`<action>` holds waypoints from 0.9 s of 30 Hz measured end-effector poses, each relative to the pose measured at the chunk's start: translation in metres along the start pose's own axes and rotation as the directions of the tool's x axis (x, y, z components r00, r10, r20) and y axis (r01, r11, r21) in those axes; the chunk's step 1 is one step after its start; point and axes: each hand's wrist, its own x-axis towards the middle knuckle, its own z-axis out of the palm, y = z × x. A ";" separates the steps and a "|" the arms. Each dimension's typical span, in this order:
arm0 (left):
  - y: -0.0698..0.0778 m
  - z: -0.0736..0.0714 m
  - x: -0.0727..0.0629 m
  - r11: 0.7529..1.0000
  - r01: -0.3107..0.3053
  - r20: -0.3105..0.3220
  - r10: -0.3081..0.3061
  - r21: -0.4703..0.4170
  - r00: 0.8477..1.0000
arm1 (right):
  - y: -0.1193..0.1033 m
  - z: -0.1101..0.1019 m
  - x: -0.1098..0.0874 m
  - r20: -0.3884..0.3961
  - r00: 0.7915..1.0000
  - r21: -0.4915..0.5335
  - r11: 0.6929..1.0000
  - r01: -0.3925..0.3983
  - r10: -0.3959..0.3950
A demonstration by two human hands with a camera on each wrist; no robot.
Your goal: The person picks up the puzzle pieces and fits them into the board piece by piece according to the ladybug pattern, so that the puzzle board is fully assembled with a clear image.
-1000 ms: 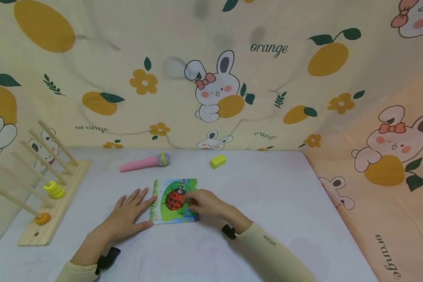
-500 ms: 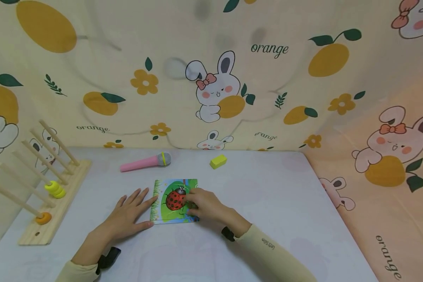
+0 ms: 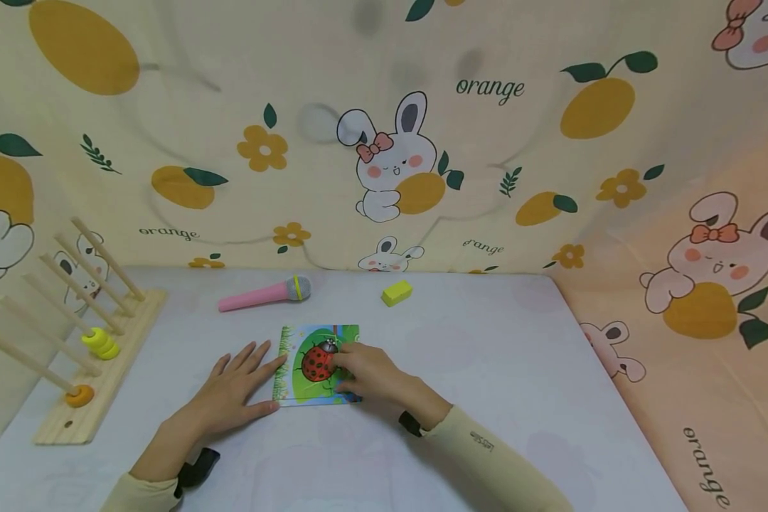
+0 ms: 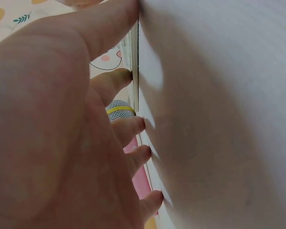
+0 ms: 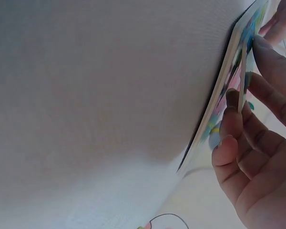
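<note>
A square ladybug puzzle [image 3: 304,392] lies on the white table, mid-view in the head view. My left hand [image 3: 230,395] is spread flat beside it, with index finger and thumb tips at the puzzle's left edge. Over the puzzle's right part, my right hand [image 3: 376,373] bends its fingers down at the ladybug's side. The right wrist view shows this hand pinching a thin flat puzzle piece [image 5: 243,71] between thumb and fingers. The piece stands tilted over the board, its pale edge toward the camera. In the head view the right hand hides it.
Behind the puzzle lie a pink toy microphone [image 3: 262,295] and a yellow block [image 3: 397,293]. At the left stands a wooden peg rack [image 3: 112,380] with yellow rings [image 3: 99,344] and an orange ring [image 3: 79,396] on its pegs. A printed cloth [image 3: 499,156] hangs behind the table.
My right hand and wrist have shifted slightly left over the puzzle, the fingers a little closer to the ladybug. The left hand has stayed in place.
</note>
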 end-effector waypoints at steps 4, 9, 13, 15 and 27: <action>0.000 0.000 0.000 1.000 -0.004 -0.005 0.004 0.002 1.000 | -0.002 0.000 0.001 -0.005 1.000 -0.019 1.000 -0.014 0.014; 0.002 0.000 0.000 1.000 -0.004 -0.002 0.004 -0.009 1.000 | -0.003 0.002 0.001 0.008 0.999 -0.028 0.999 -0.046 0.047; 0.002 -0.001 0.000 1.000 -0.002 -0.001 0.002 -0.007 1.000 | -0.004 0.003 0.000 0.016 0.999 -0.060 0.997 -0.045 0.046; 0.002 -0.001 0.000 1.000 -0.001 -0.002 0.001 -0.004 1.000 | -0.005 0.003 -0.001 0.016 0.999 -0.083 0.996 -0.038 0.039; 0.002 -0.001 -0.001 1.000 -0.004 -0.003 0.004 -0.010 1.000 | -0.010 0.000 -0.006 -0.006 1.000 -0.143 0.990 -0.017 0.016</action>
